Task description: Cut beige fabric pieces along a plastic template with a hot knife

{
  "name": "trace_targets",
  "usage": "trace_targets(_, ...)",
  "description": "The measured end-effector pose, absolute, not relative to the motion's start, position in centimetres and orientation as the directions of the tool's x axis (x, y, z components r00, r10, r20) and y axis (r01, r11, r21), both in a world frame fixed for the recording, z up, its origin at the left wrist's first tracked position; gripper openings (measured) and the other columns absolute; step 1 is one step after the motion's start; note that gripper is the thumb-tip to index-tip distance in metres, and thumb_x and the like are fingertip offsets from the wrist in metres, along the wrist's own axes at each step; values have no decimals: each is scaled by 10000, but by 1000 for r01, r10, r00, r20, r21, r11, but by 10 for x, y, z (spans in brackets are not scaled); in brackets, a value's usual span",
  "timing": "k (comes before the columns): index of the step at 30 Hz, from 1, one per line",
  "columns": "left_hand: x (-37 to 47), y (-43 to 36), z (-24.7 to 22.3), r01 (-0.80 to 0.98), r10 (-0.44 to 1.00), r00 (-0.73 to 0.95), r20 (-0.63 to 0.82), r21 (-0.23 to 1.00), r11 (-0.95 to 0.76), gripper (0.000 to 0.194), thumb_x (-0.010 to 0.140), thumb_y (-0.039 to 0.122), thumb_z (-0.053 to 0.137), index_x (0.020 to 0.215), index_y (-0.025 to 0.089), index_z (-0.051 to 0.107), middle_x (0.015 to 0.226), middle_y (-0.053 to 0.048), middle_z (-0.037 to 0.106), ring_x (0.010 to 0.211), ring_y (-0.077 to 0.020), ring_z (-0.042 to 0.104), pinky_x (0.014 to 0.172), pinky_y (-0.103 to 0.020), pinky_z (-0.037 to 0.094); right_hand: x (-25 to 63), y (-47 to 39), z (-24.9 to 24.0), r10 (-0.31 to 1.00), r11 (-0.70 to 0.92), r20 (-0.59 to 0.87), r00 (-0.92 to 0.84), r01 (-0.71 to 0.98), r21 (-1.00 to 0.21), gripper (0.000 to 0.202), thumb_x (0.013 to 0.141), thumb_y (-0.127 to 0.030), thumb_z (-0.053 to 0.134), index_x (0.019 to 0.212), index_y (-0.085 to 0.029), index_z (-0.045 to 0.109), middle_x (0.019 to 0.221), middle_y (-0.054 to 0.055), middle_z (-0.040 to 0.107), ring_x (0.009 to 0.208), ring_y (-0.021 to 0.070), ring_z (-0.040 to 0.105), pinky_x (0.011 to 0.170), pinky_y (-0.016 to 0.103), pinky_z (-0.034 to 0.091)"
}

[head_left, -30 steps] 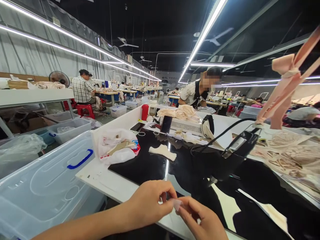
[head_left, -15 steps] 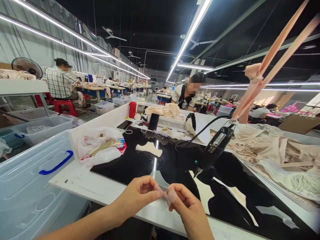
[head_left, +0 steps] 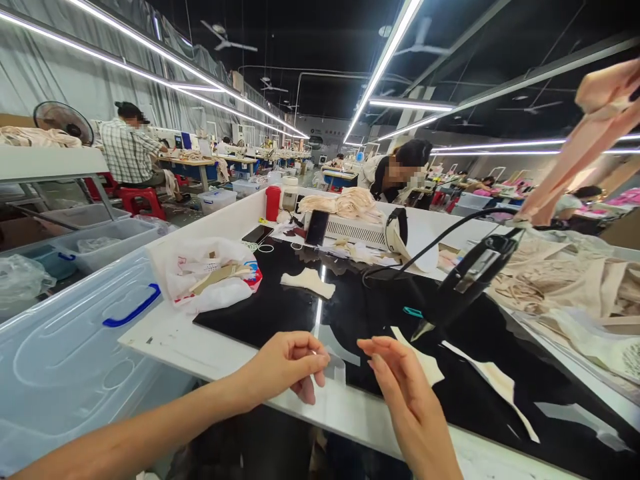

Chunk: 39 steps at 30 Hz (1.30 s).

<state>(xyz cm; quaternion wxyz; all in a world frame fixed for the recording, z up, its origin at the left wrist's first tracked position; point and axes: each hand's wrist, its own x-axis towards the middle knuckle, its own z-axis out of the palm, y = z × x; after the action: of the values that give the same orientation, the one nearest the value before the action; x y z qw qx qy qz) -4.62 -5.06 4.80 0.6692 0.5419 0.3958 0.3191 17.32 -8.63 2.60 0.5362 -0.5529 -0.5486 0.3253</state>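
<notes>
My left hand (head_left: 295,367) is closed in a pinch at the near edge of the black work surface (head_left: 250,320). A small piece of translucent film (head_left: 338,371) shows at its fingertips. Apart from it, my right hand (head_left: 407,390) is open, palm turned inward, with nothing in it. Between and beyond the hands lies a greyish translucent cut piece (head_left: 340,345) on the black surface. A cream fabric piece (head_left: 423,360) lies just past my right hand, partly hidden by it. Above that piece, the black hand tool (head_left: 467,280) hangs with its metal tip pointing down.
Cream cut pieces (head_left: 309,283) lie farther back and at right (head_left: 500,380). A plastic bag (head_left: 213,277) holds scraps at left, beside a lidded bin (head_left: 65,360). Phones, a red container (head_left: 273,203) and fabric stacks stand behind. Beige garments (head_left: 575,273) heap at right. Co-workers sit beyond.
My hands have parted: the right has let go and opened, moving right, while the left keeps the film at its fingertips. The view has shifted slightly, so the hanging tool appears farther right.
</notes>
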Motion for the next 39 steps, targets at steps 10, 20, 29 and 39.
trace_targets(10,-42,-21,43,74,820,555,-142,990,121,388,853,507,705,960,142,630,676,20,638,452,-91,557,477,-208,406,162,-68,17,977,213,195,-92,296,-931,304,957,-535,632,892,-238,645,794,4,639,732,171,620,667,237,505)
trace_targets(20,-41,6,42,326,890,453,-47,938,-116,368,907,342,610,1256,231,576,875,39,610,530,-89,554,545,-229,431,171,-34,11,915,381,377,-143,610,-695,293,1026,-455,537,1048,-274,766,976,53,718,822,206,672,725,293,523)
trace_targets(29,-36,14,38,540,899,433,72,778,-322,91,961,275,615,1009,218,564,814,51,613,661,-133,544,652,-252,384,168,-29,1,862,449,451,-230,761,-469,337,1087,-419,428,1102,-289,739,951,30,698,832,200,669,701,307,522)
trace_targets(39,-42,17,26,553,822,528,211,649,-522,108,1006,197,562,955,201,658,941,6,664,844,-157,616,764,-253,435,171,-28,-2,835,491,473,-280,767,-413,312,1088,-363,431,1131,-261,723,941,45,685,812,209,642,708,337,549)
